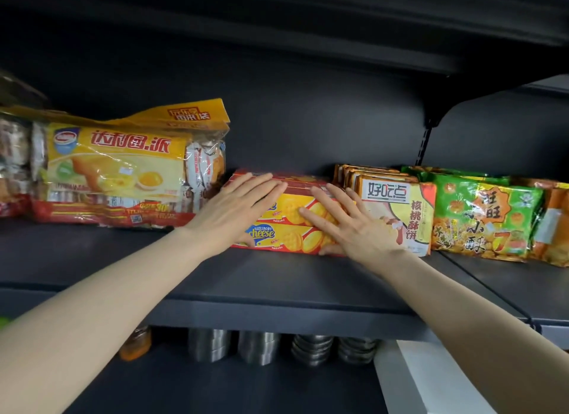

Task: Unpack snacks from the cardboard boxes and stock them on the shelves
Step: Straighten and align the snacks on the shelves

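Both hands are laid flat, fingers spread and extended, against a stack of cheese cracker packs point(289, 225); nothing is clasped by either. The left hand point(237, 210) is pressed on the stack's left end and top, while the right hand point(348, 225) is spread over its front right, the thumb tucked at the lower edge.

The packs are stacked two high at least, their long axis set left to right along the shelf point(277, 278), printed faces turned outward. The stack is placed at mid-depth, between a large yellow bag of pies point(123, 167) on the left, from which it is narrowly separated, and a row of walnut cookie packs point(397, 210) touching or just beside it on the right. Green snack bags point(483, 219) are lined up further right.

A wide bare strip of dark shelf is left in front of the stack. A dark back panel point(308, 114) is seen behind, and metal cans point(258, 346) on the level below.
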`<action>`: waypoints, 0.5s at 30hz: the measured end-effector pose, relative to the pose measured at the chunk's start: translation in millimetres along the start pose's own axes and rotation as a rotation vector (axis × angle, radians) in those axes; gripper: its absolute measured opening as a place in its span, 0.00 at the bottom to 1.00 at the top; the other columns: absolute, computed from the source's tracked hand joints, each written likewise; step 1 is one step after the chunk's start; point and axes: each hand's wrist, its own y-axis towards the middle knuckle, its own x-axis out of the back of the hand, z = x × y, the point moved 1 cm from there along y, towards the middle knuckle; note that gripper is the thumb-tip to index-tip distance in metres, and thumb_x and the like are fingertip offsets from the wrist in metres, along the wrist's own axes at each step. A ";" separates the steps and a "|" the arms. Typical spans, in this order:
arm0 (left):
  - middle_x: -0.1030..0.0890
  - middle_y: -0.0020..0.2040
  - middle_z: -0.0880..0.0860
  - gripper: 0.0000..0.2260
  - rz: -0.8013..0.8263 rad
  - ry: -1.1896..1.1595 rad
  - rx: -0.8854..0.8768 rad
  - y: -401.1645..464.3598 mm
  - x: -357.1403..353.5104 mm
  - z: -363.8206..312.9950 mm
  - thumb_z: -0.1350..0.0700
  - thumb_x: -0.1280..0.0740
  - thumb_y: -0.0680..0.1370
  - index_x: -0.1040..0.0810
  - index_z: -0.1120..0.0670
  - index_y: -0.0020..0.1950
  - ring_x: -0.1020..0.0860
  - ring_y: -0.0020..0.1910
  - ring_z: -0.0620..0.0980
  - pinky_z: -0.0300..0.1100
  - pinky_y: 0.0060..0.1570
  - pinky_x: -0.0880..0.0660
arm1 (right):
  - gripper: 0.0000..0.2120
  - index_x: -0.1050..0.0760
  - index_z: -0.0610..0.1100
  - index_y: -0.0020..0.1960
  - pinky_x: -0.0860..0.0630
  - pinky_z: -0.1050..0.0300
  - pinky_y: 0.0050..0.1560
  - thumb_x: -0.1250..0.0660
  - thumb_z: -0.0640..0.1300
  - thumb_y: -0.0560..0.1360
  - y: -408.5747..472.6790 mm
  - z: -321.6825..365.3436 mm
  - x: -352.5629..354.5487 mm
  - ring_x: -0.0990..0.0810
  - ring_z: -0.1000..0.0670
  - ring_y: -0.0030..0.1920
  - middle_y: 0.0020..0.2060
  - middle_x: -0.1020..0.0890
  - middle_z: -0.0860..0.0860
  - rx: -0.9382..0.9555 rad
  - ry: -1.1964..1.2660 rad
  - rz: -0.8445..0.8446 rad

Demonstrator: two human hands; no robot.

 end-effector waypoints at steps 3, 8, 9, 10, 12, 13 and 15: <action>0.52 0.82 0.51 0.55 -0.025 -0.090 0.009 -4.6 7.3 1.2 0.39 0.25 0.68 0.57 0.54 0.82 0.62 0.79 0.49 0.48 0.77 0.61 | 0.40 0.38 0.45 0.78 0.35 0.34 0.72 0.29 0.60 0.72 3.2 -4.2 14.2 0.36 0.35 0.75 0.77 0.36 0.40 -0.044 0.192 -0.044; 0.43 0.80 0.48 0.32 -0.101 -0.490 0.358 -23.7 19.7 21.2 0.45 0.32 0.78 0.41 0.48 0.80 0.42 0.78 0.50 0.53 0.73 0.36 | 0.23 0.29 0.41 0.73 0.21 0.41 0.54 0.33 0.46 0.80 -11.7 -31.8 40.2 0.23 0.37 0.58 0.64 0.25 0.38 -0.353 0.367 -0.219; 0.39 0.79 0.49 0.30 -0.095 -0.537 0.424 -26.8 19.5 23.4 0.47 0.33 0.80 0.39 0.48 0.79 0.36 0.75 0.52 0.53 0.71 0.33 | 0.22 0.27 0.41 0.72 0.20 0.43 0.48 0.32 0.46 0.79 -13.8 -31.1 41.7 0.21 0.38 0.53 0.62 0.24 0.38 -0.350 0.348 -0.213; 0.35 0.78 0.50 0.29 -0.087 -0.578 0.480 -29.3 18.8 23.3 0.47 0.34 0.80 0.38 0.48 0.79 0.31 0.71 0.53 0.52 0.69 0.31 | 0.22 0.27 0.41 0.71 0.20 0.45 0.46 0.31 0.47 0.79 -15.0 -27.9 41.4 0.21 0.39 0.50 0.61 0.24 0.39 -0.340 0.350 -0.197; 0.31 0.75 0.51 0.29 -0.086 -0.646 0.544 -31.3 16.6 18.0 0.50 0.33 0.80 0.39 0.48 0.79 0.27 0.67 0.53 0.50 0.65 0.29 | 0.23 0.27 0.43 0.72 0.21 0.47 0.47 0.31 0.49 0.79 -15.4 -18.3 36.9 0.20 0.40 0.50 0.62 0.25 0.40 -0.337 0.402 -0.129; 0.30 0.74 0.51 0.29 -0.089 -0.676 0.561 -31.0 15.2 15.6 0.52 0.33 0.80 0.40 0.48 0.80 0.27 0.67 0.53 0.49 0.65 0.29 | 0.24 0.28 0.44 0.73 0.20 0.46 0.49 0.32 0.49 0.79 -14.6 -14.3 32.6 0.21 0.40 0.53 0.64 0.26 0.41 -0.348 0.430 -0.091; 0.29 0.74 0.51 0.28 -0.088 -0.726 0.589 -28.1 12.3 15.9 0.55 0.33 0.81 0.39 0.47 0.80 0.27 0.67 0.52 0.47 0.62 0.28 | 0.24 0.31 0.46 0.75 0.20 0.44 0.53 0.34 0.50 0.81 -11.8 -9.4 22.5 0.22 0.40 0.58 0.68 0.29 0.43 -0.393 0.457 -0.046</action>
